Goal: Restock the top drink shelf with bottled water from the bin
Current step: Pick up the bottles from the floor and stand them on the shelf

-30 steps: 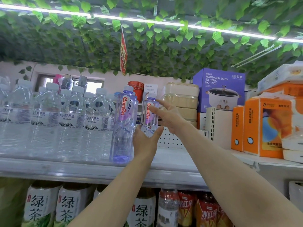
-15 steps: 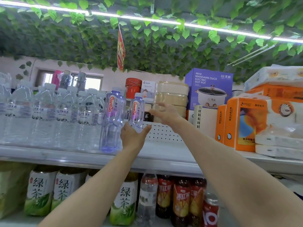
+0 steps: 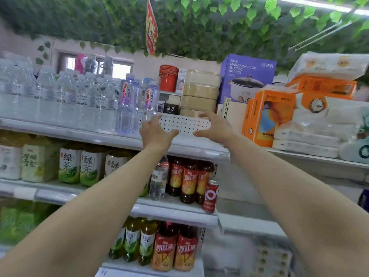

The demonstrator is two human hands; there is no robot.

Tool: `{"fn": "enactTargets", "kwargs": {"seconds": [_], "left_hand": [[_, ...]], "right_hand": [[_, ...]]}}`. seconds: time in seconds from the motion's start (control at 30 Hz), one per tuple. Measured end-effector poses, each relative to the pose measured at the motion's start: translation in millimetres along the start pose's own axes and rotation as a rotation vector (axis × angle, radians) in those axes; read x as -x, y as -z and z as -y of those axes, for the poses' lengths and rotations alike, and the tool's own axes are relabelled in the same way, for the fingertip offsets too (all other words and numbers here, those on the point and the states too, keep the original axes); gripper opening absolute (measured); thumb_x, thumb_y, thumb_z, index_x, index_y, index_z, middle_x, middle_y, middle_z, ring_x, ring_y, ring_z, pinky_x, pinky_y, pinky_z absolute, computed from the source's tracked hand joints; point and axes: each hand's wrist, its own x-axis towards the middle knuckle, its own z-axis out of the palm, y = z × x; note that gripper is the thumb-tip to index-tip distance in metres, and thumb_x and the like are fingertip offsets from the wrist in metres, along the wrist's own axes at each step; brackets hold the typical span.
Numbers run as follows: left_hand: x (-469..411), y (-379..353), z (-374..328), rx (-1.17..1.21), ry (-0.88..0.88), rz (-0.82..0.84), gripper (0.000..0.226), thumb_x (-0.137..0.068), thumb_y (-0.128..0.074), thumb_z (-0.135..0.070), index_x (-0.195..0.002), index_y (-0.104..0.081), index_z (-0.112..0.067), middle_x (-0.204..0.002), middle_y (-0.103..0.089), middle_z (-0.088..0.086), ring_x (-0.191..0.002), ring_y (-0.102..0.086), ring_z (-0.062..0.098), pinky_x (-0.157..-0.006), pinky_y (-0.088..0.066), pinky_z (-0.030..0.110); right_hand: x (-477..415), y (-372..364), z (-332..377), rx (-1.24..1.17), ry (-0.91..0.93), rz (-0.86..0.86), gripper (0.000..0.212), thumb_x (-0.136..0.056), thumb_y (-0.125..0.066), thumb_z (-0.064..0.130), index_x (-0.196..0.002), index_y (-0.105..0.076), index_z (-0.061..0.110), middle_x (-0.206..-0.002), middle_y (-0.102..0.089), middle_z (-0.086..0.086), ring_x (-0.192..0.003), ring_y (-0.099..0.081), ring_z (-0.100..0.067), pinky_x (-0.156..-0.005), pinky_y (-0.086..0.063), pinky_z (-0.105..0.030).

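Two purple-tinted Ganten water bottles stand on the top shelf (image 3: 179, 145): one (image 3: 125, 104) at the front, the other (image 3: 150, 100) just right of it and further back. Left of them is a row of several clear water bottles (image 3: 65, 94). My left hand (image 3: 156, 129) hovers just below and right of the second bottle, fingers spread, holding nothing. Further right, my right hand (image 3: 214, 125) is open in front of the white perforated divider (image 3: 185, 123). The bin is out of sight.
Tan packs (image 3: 200, 92), a red cup stack (image 3: 168, 77) and a hot pot box (image 3: 246, 76) stand behind the divider. Orange tissue boxes (image 3: 267, 116) and paper packs (image 3: 323, 124) fill the right. Green tea (image 3: 87, 168) and red tea bottles (image 3: 188, 178) line lower shelves.
My left hand has let go of the second Ganten bottle, which now stands on the shelf. Both hands have drawn back and lowered. The view has tilted down, showing lower shelves.
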Motion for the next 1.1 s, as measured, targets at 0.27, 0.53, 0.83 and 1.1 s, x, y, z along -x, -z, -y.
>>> {"fn": "enactTargets", "kwargs": {"seconds": [0.27,0.53,0.83,1.1], "left_hand": [[111,-14,8,-0.252,-0.02,0.103,0.063,-0.083,-0.076,-0.042,-0.138,-0.048,-0.029,-0.137,-0.047,0.011,-0.129,-0.04,0.03,-0.105,-0.036,0.04],[210,-57,75,-0.34,0.078,0.29,0.061,-0.084,-0.075,-0.04,-0.138,-0.049,-0.031,-0.138,-0.045,0.007,-0.13,-0.038,0.029,-0.103,-0.043,0.044],[306,-103,166,-0.362,0.263,0.528,0.062,-0.082,-0.077,-0.039,-0.137,-0.051,-0.03,-0.141,-0.043,0.008,-0.129,-0.037,0.031,-0.103,-0.039,0.043],[373,-127,274,-0.447,0.462,0.685,0.06,-0.083,-0.074,-0.04,-0.138,-0.05,-0.03,-0.144,-0.041,0.01,-0.131,-0.037,0.034,-0.105,-0.035,0.046]], "right_hand": [[95,-13,-41,0.121,-0.069,0.177,0.081,-0.081,-0.084,0.039,-0.15,-0.043,0.026,-0.151,-0.045,-0.01,-0.137,-0.045,-0.029,-0.109,-0.042,-0.041],[180,-78,-102,0.099,-0.198,0.334,0.082,-0.08,-0.084,0.038,-0.151,-0.043,0.029,-0.149,-0.042,-0.014,-0.138,-0.04,-0.034,-0.114,-0.039,-0.045],[264,-168,-176,0.039,-0.333,0.51,0.076,-0.08,-0.084,0.033,-0.147,-0.05,0.027,-0.148,-0.048,-0.013,-0.137,-0.042,-0.03,-0.105,-0.039,-0.034],[337,-274,-231,0.025,-0.456,0.725,0.066,-0.083,-0.081,0.03,-0.143,-0.054,0.022,-0.146,-0.048,-0.014,-0.136,-0.042,-0.032,-0.105,-0.039,-0.035]]}}
